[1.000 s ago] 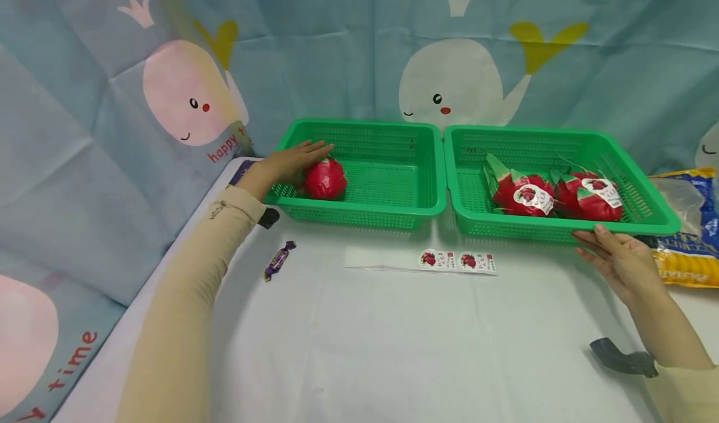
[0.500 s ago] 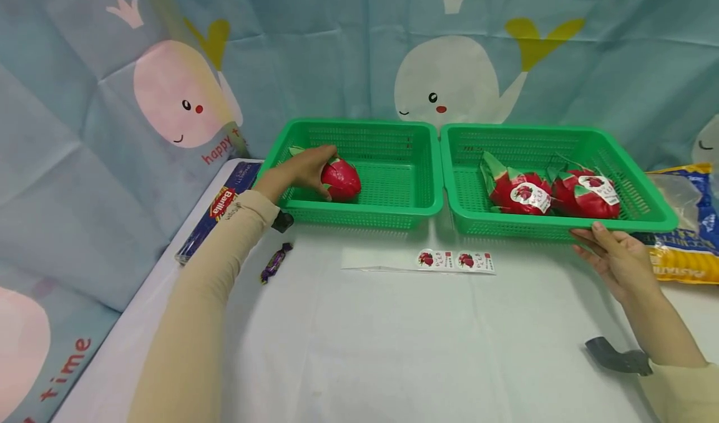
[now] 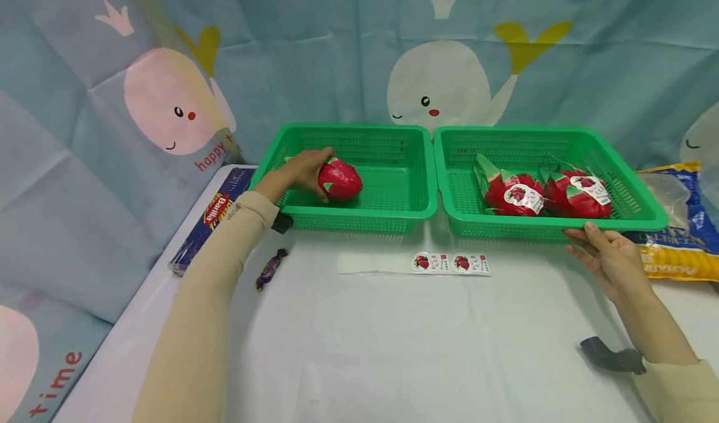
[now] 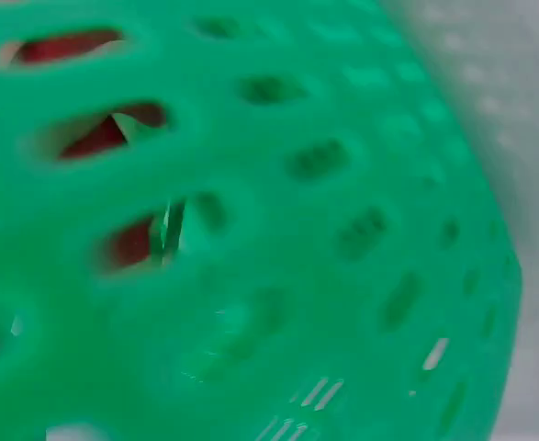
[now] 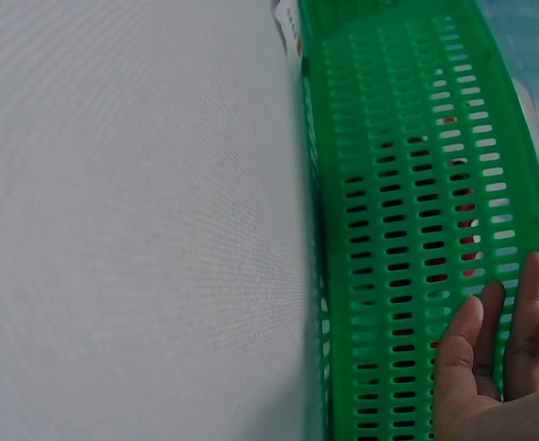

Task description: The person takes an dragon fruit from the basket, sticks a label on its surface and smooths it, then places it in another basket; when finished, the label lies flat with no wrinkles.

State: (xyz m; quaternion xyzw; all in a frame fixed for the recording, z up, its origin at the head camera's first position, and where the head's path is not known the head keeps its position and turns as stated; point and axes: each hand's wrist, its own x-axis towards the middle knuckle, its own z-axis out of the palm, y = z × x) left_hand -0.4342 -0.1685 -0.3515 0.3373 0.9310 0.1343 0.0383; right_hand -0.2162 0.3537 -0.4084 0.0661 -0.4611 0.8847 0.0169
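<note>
Since a second ago, my left hand (image 3: 306,168) has moved from over the dragon fruit (image 3: 341,181) to a grip around it, thumb on the near side, and the fruit now sits farther from the left wall of the left green basket (image 3: 359,212). It is in the left half of that basket; whether it touches the floor I cannot tell. My right hand (image 3: 615,257) pinches the near rim of the right green basket (image 3: 505,219) toward its near right corner, the other fingers loosely bent. Inside, a stickered dragon fruit (image 3: 513,201) lies just beside a second stickered one (image 3: 578,203), both by the middle of the near edge. On the white desk (image 3: 393,348), a sticker sheet (image 3: 449,263) lies before the baskets, a purple-wrapped candy (image 3: 272,269) off the left basket's near left corner, a Barilla spaghetti box (image 3: 193,239) along the desk's left edge, and a pasta bag (image 3: 679,261) at the right basket's right end
</note>
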